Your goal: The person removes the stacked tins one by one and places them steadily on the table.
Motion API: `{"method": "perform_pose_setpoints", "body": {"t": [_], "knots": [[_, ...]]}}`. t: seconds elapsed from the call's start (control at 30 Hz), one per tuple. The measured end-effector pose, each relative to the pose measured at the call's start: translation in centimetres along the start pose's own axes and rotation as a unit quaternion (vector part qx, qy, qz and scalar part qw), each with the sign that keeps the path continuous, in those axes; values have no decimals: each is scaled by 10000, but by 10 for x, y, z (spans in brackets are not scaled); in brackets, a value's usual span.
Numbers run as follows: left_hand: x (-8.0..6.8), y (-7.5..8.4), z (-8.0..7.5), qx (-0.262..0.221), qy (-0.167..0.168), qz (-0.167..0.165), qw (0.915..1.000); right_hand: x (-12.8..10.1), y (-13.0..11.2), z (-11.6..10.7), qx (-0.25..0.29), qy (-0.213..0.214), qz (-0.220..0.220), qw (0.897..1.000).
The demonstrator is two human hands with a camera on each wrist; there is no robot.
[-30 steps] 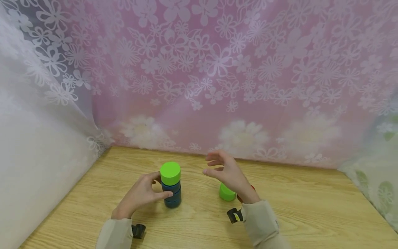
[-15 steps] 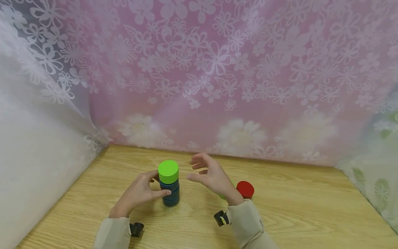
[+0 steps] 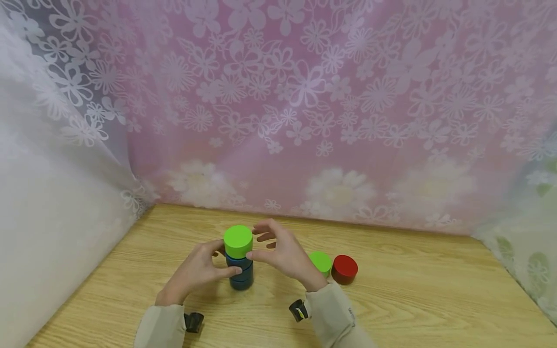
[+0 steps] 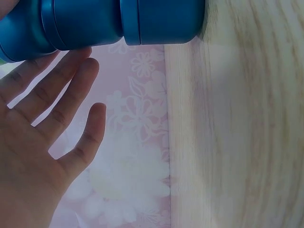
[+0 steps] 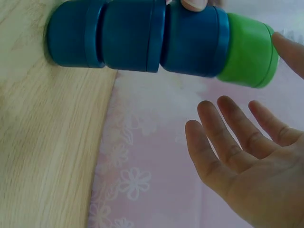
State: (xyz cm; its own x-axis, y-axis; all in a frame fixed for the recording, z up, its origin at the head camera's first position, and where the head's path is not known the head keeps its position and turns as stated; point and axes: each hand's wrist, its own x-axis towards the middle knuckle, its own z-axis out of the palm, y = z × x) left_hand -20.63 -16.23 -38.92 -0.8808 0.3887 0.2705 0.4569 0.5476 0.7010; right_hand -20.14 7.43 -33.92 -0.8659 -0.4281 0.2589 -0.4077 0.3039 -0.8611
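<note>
A stack of cylindrical blocks (image 3: pixel 239 261) stood upright on the wooden worktop (image 3: pixel 413 299), left of centre and toward the near side. Three dark blue blocks (image 5: pixel 133 35) formed the lower part; a green block (image 3: pixel 238 241) sat on top. In the right wrist view the upper blue block and the green one sat slightly out of line with the two below.

Left hand (image 3: pixel 197 270): fingers curled round the blue part of the stack, thumb on the near side, fingertips on the far side. It was gripping the stack. One fingertip (image 5: pixel 194 4) showed pressed on the upper blue block in the right wrist view.

Right hand (image 3: pixel 280 253): open, fingers spread and slightly bent, holding nothing. It hovered just beside the stack on the right, at the level of the green block. The thumb lay close to the blue blocks; contact could not be judged. Left wrist view showed the same open palm (image 4: pixel 33 156) apart from the blue blocks.

A second green block (image 3: pixel 320 262) and a red block (image 3: pixel 344 268) lay on the worktop to the right, just behind the right wrist, the two side by side and nearly touching.

Pink floral curtain (image 3: pixel 304 106) hung behind the worktop; white lace fabric (image 3: pixel 48 159) at the left.
</note>
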Motion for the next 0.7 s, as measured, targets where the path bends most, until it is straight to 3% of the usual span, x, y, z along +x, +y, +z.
{"method": "perform_pose_setpoints", "body": {"t": [0.7], "knots": [[0,-1,1,-52,-44,16,10000,5,-2,12,73,-104,32,9999]]}}
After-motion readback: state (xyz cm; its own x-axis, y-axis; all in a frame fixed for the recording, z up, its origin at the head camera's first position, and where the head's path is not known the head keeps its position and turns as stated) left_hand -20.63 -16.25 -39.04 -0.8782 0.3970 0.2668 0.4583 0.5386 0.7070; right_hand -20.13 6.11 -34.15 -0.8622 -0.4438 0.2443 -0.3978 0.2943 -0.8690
